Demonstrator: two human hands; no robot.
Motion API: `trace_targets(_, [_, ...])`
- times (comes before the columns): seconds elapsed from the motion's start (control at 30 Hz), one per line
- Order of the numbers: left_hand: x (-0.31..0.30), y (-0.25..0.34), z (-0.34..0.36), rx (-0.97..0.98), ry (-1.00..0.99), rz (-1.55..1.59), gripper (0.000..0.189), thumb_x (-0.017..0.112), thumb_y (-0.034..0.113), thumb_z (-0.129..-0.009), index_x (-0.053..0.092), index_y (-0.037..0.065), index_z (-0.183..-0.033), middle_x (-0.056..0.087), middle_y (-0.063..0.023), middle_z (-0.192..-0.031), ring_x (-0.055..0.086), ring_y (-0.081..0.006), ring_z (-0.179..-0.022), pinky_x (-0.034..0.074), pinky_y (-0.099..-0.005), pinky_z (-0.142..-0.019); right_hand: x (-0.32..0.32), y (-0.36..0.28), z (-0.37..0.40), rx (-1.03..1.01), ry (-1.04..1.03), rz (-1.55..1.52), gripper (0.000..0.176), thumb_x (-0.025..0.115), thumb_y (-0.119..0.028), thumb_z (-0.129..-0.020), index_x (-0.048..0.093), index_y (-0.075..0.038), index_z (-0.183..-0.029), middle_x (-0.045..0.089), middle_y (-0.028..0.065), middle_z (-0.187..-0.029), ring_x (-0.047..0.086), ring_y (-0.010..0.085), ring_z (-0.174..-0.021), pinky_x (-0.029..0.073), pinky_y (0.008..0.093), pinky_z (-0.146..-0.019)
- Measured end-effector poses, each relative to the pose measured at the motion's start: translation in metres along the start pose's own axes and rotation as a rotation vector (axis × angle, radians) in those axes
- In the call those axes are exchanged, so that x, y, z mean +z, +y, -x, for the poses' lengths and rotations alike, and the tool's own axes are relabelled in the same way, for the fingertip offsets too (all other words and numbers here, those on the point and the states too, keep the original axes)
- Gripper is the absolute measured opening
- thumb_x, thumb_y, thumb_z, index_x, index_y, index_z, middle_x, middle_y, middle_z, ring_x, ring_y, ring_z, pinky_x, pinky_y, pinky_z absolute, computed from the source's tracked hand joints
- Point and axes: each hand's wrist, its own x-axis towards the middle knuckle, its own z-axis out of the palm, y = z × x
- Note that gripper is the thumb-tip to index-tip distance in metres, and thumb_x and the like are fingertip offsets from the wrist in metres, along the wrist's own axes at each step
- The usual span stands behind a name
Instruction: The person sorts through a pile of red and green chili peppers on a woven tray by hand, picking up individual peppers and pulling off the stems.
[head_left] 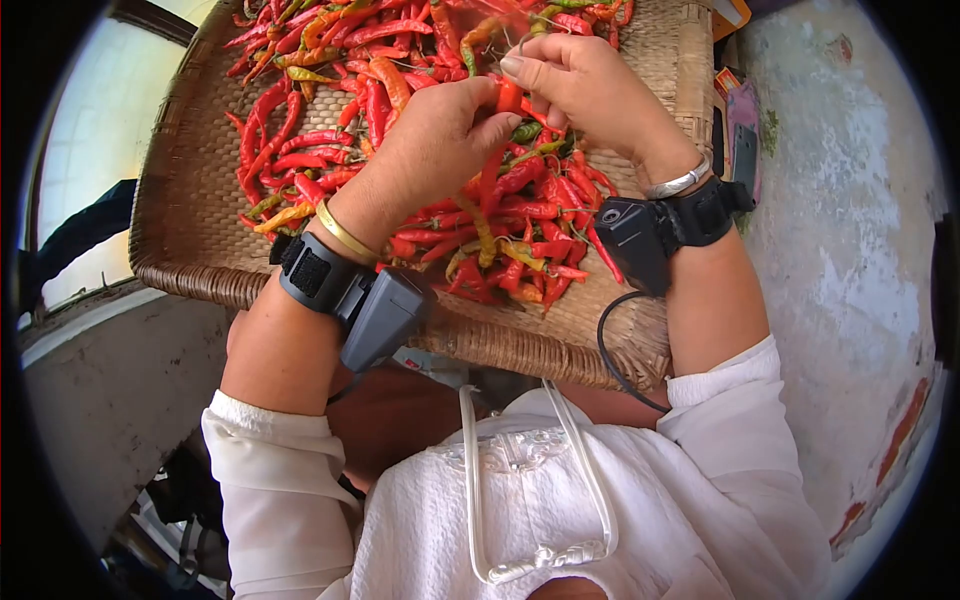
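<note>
My left hand (440, 140) is closed around a red chili pepper (510, 97), its thumb and fingers pinching it above the pile. Just to the right, my right hand (595, 95) has thumb and forefinger pressed together close to the pepper's upper end, at what looks like its thin stem. Its other fingers curl underneath and are partly hidden. Both hands hover over loose chili peppers (530, 215), mostly red with some orange, yellow and green. The peppers lie in a shallow woven basket (190, 200) with a thick braided rim.
The basket's near rim (490, 345) stands over my lap. Dark devices (385, 315) are strapped to both wrists, with a black cable (605, 345) hanging by the right one. A whitewashed, peeling wall (840, 250) rises on the right, with a phone (745, 150) beside the basket.
</note>
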Motion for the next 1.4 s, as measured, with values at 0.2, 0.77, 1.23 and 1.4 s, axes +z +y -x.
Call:
trace_targets(0.2, [-0.004,0.011,0.001,-0.085,-0.188,0.102,0.020,0.060,0.017,-0.085,0.058,-0.001,-0.092,0.057,-0.0006,-0.067,0.053,-0.0083,-0.061,0.045,-0.0255,-0.056,-0.013,0.001,0.000,0.065,-0.034,-0.426,0.026,0.062,-0.029,-0.083,0.063,-0.004,-0.082,0.057,-0.0017,-0.061,0.052,0.0041,-0.053,0.040,0.0196,-0.045])
trace_targets(0.77, [0.009,-0.004,0.007,0.158,-0.120,-0.510,0.022,0.061,0.014,-0.074,0.060,0.005,-0.094,0.059,-0.0128,-0.085,0.059,-0.0317,-0.078,0.048,-0.0411,-0.068,-0.015,0.040,-0.018,0.159,0.169,-1.088,0.018,0.056,-0.024,-0.088,0.058,-0.006,-0.090,0.061,0.0063,-0.080,0.059,0.0166,-0.068,0.049,0.0292,-0.063])
trace_targets(1.23, [0.012,-0.016,0.003,0.117,-0.226,-0.683,0.021,0.061,0.016,-0.074,0.060,0.005,-0.092,0.060,-0.0129,-0.079,0.061,-0.0311,-0.073,0.049,-0.0410,-0.065,0.027,0.021,0.001,-0.129,-0.411,0.469,0.024,0.057,-0.009,-0.074,0.058,-0.003,-0.097,0.061,0.0169,-0.089,0.058,0.0329,-0.087,0.045,0.0384,-0.075])
trace_targets(1.4, [0.001,-0.008,0.002,0.128,-0.162,-0.346,0.011,0.061,0.006,-0.070,0.064,0.004,-0.081,0.062,-0.0133,-0.070,0.061,-0.0296,-0.068,0.049,-0.0357,-0.064,0.021,0.016,0.000,-0.137,-0.477,0.408,0.022,0.058,-0.009,-0.074,0.058,-0.003,-0.095,0.062,0.0158,-0.088,0.059,0.0311,-0.085,0.046,0.0374,-0.075])
